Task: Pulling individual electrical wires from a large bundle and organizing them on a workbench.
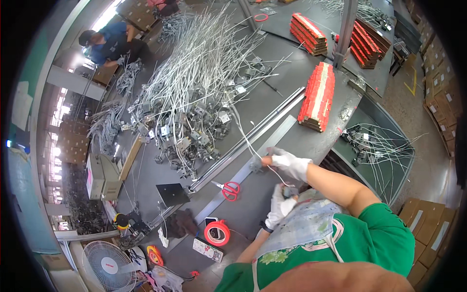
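My right hand [290, 164], in a white glove with bare fingertips, pinches a small grey metal part with a white cable [242, 134] at the edge of the bench. The cable runs up toward the pile and another stretch bends down toward my left hand [280, 207]. That hand, gloved likewise, is closed close to my apron around a small greyish thing [289, 191], mostly hidden by the fingers. Left of the hands, red-handled scissors [230, 191] lie across a flat metal strip [243, 171]. A large heap of grey metal parts [192, 138] with white cables [194, 58] covers the far bench.
Stacked red-and-brown strips [317, 97] stand at the bench's right. A green bin [379, 160] holds more cabled parts. A long metal rail [248, 138] crosses the bench. Red tape [216, 233], a phone [211, 223], a patterned case [207, 250] and a fan [110, 266] are nearer. Another person [114, 44] sits far left.
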Demonstrator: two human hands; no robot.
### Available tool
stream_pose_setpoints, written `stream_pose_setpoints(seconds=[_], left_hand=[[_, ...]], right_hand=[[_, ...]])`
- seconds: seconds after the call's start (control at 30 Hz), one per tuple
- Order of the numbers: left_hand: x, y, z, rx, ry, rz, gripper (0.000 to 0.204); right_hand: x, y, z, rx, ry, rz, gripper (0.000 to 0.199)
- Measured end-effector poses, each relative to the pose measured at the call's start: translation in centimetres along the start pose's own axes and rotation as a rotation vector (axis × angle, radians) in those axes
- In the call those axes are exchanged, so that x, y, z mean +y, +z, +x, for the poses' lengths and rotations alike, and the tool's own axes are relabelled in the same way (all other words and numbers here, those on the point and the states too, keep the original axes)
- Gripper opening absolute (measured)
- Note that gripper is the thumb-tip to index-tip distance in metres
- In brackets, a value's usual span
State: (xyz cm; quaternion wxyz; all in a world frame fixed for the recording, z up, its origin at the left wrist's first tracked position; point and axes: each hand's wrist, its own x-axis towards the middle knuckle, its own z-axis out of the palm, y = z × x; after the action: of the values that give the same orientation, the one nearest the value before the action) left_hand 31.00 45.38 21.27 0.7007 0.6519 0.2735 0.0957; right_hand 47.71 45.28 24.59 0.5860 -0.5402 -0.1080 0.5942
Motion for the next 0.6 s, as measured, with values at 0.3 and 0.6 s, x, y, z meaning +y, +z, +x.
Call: stream_pose_setpoints(seconds=[0.3, 0.6], left_hand=[[5.0, -2.7, -2.7, -0.015, 0.152, 0.451, 0.034], [5.9, -2.1, 2.2, 0.184, 0.488, 1.010, 0.035]], right_hand=[[-7.6, 3.7, 2.6, 0.291, -0.321, 0.422, 0.038], [-7.7, -6.6, -2.9, 0.443, -0.749, 0.941, 0.021]])
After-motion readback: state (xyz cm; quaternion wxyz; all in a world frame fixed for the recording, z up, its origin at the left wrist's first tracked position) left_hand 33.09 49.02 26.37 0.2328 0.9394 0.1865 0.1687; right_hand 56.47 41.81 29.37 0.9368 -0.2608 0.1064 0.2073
